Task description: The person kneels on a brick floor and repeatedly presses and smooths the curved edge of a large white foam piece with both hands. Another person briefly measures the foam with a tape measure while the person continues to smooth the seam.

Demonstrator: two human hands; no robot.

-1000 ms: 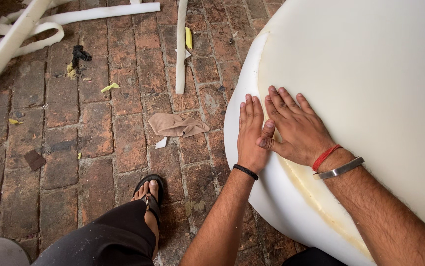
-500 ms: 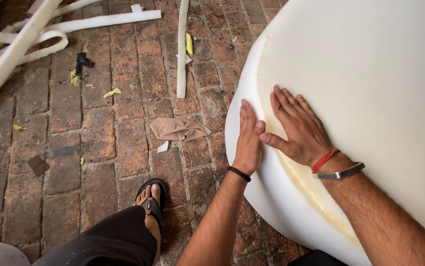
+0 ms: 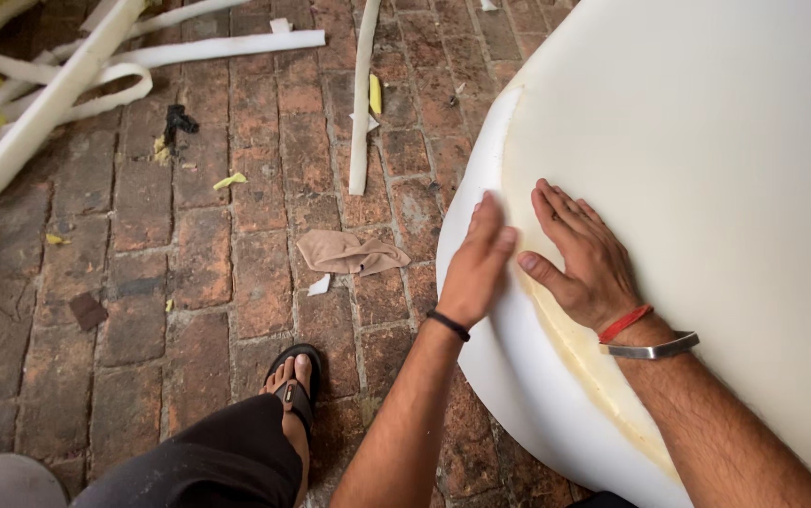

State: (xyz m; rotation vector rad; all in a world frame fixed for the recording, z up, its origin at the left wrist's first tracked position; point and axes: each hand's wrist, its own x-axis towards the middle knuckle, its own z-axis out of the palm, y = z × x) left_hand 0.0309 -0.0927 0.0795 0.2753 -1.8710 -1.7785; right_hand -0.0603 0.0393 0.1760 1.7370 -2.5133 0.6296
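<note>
On the brick floor, right side: big work piece, hands on it.
Foam slab [image 3: 706, 188]: large cream-white sheet, fills right half of view, rounded edge toward the floor.
Foam edge strip [image 3: 480, 310]: thinner white layer wrapped along the slab's curved side, yellowish seam between the two.
Brick floor [image 3: 189, 263]: red-brown pavers, scraps scattered.
Foam offcuts [image 3: 67, 85]: long white strips piled upper left; one strip [image 3: 361, 103] lies alone near top centre.
Right hand [image 3: 584, 259]: flat, palm down on slab just inside the seam, grip wide open, holding nothing; red band and metal bangle at wrist.
Left hand [image 3: 476, 268]: fingers straight, pressed on edge strip, just beside right thumb; grip open, black wristband.
Foot [image 3: 291, 386]: in black sandal, lower centre.
Cloth scrap [image 3: 349, 252]: tan, crumpled, on bricks left of the slab.
</note>
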